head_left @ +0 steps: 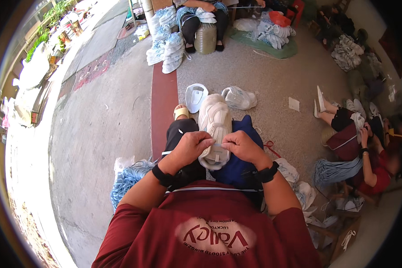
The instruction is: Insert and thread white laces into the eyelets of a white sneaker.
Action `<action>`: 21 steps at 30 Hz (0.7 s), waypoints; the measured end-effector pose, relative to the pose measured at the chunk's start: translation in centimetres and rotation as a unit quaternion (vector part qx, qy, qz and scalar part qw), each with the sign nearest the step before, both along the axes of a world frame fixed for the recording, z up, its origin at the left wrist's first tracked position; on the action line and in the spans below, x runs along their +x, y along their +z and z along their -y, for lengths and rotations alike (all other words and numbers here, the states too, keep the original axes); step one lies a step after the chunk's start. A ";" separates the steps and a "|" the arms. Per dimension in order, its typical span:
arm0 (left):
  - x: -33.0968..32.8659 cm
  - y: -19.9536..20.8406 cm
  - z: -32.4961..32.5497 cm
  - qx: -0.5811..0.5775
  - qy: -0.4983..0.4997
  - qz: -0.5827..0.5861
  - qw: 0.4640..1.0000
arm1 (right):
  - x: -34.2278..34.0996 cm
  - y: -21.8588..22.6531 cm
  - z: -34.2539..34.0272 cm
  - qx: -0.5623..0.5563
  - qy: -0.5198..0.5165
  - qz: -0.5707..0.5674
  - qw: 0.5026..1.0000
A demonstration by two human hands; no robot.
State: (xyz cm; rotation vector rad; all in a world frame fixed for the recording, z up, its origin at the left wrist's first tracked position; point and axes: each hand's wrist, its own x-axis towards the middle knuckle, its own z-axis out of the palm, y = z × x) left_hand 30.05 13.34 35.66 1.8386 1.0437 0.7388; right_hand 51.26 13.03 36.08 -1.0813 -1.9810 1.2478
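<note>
Pinching a white shoe (215, 117) near its opening, both hands (193, 146) (244, 146) with fingertips pressed shut.

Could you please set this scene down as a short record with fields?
Left hand: over the near part of the white upper, grip unclear
Right hand: opposite, over the same part, grip unclear
White upper: on the lap, toe end pointing away
Floor ahead: two loose uppers, side by side
Left side: blue laces
Far side: piled uppers, beside a seated person
Right side: another seated person in dark red, near more blue laces
</note>
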 end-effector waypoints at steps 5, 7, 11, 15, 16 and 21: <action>1.7 0.6 -0.8 -0.157 -0.048 0.069 0.984 | -1.2 0.0 -0.7 -0.010 -0.002 -0.018 1.000; 1.2 -0.6 -1.5 -0.126 -0.076 0.062 0.987 | -0.7 -0.5 -1.0 -0.016 -0.012 -0.016 1.000; 0.5 -1.1 -2.5 -0.159 -0.050 0.029 0.985 | 0.4 -3.4 -2.3 -0.043 -0.095 -0.060 0.993; 1.0 -3.4 -4.1 -0.083 0.078 0.040 0.993 | -0.3 -6.6 -3.9 -0.120 -0.177 -0.122 0.969; 1.3 -4.1 -4.2 -0.084 0.077 0.039 0.993 | -0.5 -7.2 -4.2 -0.158 -0.183 -0.157 0.958; 1.4 -6.6 -4.3 -0.104 0.104 0.029 0.989 | -0.7 -7.8 -5.3 -0.179 -0.164 -0.125 0.962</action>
